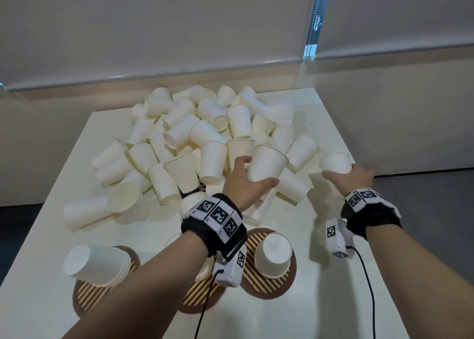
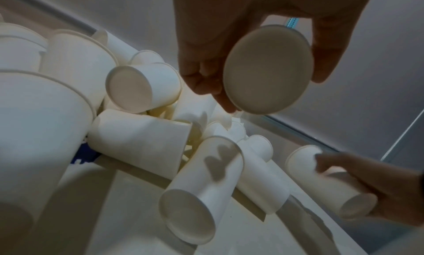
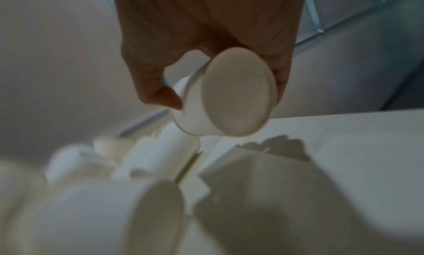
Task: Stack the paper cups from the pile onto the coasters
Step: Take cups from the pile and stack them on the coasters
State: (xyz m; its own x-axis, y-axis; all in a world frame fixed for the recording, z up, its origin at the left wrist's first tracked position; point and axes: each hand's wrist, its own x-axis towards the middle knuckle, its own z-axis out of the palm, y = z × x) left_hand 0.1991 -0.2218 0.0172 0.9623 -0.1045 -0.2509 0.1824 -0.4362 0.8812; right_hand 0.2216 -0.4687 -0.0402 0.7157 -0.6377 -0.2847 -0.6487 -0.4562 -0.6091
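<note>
A big pile of white paper cups [image 1: 205, 138] covers the middle and back of the white table [image 1: 333, 300]. My left hand [image 1: 257, 170] grips one cup [image 1: 266, 164] [image 2: 268, 70] at the pile's near edge, lifted, fingers and thumb round its base end. My right hand [image 1: 346, 171] grips another cup [image 1: 336, 162] [image 3: 231, 96] right of the pile. Three brown striped coasters lie at the front: the left coaster [image 1: 87, 297] bears a stack of upturned cups [image 1: 97, 264], the right coaster [image 1: 264, 284] one upturned cup [image 1: 273, 255], and my left arm mostly hides the middle coaster [image 1: 195, 297].
Loose cups lie on their sides at the pile's front left [image 1: 100, 210] and under my left hand [image 2: 201, 186]. The table's right edge runs close beside my right hand. A wall and closed blinds stand behind the table. Wrist camera cables hang over the front.
</note>
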